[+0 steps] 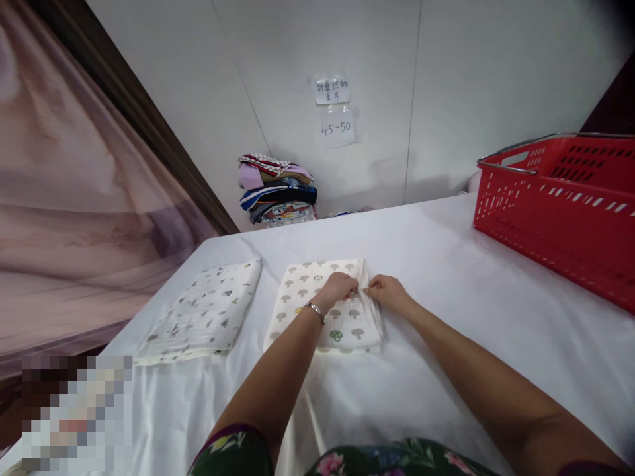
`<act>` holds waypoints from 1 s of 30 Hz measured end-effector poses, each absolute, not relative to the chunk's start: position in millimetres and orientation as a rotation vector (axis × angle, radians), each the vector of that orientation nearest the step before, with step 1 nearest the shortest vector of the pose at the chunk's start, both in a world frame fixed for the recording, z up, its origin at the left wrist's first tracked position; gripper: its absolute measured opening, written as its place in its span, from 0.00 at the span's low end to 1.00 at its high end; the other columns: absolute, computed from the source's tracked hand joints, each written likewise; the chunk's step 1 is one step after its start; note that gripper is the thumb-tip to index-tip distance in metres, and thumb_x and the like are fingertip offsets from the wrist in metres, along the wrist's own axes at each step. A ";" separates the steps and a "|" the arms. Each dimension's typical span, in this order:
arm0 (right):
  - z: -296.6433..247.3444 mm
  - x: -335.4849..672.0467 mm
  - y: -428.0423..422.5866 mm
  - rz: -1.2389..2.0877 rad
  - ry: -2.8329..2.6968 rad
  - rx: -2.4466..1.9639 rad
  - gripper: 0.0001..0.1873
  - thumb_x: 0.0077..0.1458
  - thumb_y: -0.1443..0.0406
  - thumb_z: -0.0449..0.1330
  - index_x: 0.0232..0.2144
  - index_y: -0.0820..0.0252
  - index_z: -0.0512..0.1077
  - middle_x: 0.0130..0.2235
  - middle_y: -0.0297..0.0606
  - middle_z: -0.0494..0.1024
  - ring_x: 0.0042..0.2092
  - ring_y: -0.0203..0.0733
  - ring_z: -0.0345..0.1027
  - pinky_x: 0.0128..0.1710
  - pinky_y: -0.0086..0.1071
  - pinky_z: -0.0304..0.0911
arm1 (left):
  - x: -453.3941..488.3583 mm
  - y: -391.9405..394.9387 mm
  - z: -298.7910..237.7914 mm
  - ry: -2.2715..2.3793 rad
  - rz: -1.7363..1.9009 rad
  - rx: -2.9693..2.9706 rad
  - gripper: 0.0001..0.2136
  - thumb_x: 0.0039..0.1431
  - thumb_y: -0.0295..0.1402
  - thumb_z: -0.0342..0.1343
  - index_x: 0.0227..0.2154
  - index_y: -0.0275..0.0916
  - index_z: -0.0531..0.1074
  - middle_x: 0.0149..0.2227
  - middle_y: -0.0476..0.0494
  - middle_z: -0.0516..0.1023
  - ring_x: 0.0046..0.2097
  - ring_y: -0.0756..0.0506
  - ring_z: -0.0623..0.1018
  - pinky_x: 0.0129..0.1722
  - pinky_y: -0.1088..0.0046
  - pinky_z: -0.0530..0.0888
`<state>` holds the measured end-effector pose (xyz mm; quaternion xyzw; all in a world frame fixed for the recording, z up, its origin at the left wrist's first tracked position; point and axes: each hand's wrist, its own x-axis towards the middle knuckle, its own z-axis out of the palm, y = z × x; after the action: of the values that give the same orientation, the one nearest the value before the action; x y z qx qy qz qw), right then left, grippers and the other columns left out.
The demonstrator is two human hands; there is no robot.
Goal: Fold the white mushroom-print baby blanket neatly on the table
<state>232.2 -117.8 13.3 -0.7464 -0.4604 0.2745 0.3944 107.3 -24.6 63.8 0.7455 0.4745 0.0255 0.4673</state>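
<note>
A folded white cloth [297, 288] printed with grey, green and yellow mushrooms lies in front of me on the white-covered table [426, 251]. My left hand [338, 285], below a silver bracelet on the wrist, is closed in a pinch on the cloth near its right side. Just to the right, my right hand [389, 293] pinches the cloth's right edge, thumb and fingers together. Between the two hands the layers look slightly gathered. Off to the left rests a second folded white cloth [208, 311] with small grey and dark prints; neither hand touches it.
A red plastic basket [555, 218] with a metal handle stands at the right. Behind the table's far edge rises a stack of folded fabrics [278, 192] against the wall. Paper signs [340, 127] hang there. A pink curtain [89, 198] borders the left; the lower left corner is blurred out.
</note>
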 end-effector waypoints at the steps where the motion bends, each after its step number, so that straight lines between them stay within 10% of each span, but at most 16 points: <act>1: 11.8 232.5 -117.2 0.722 -1.161 -1.879 0.07 0.43 0.62 0.61 0.25 0.61 0.73 0.25 0.35 0.74 0.28 0.36 0.63 0.27 0.27 0.52 | 107.5 -24.8 63.6 1.169 0.064 1.830 0.07 0.48 0.28 0.50 0.18 0.36 0.68 0.16 0.51 0.66 0.21 0.53 0.68 0.22 0.80 0.65; 20: 19.3 222.5 -119.5 1.099 -0.951 -1.537 0.06 0.36 0.63 0.56 0.18 0.60 0.64 0.15 0.24 0.59 0.19 0.29 0.49 0.20 0.26 0.45 | 117.7 -21.2 55.0 1.196 -0.020 1.917 0.13 0.49 0.41 0.55 0.22 0.34 0.70 0.22 0.45 0.75 0.25 0.48 0.76 0.24 0.77 0.72; 30: 23.1 251.9 -120.2 1.122 -0.886 -1.632 0.09 0.39 0.61 0.59 0.23 0.62 0.69 0.13 0.24 0.57 0.17 0.28 0.46 0.17 0.26 0.41 | 119.4 -22.0 60.0 1.208 -0.116 1.987 0.05 0.45 0.29 0.53 0.21 0.34 0.70 0.23 0.41 0.76 0.26 0.47 0.77 0.25 0.77 0.73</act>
<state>251.9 -120.2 23.1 -0.6651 -0.3609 0.4572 0.4672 119.4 -22.0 60.0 0.7839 0.4764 -0.0456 0.3955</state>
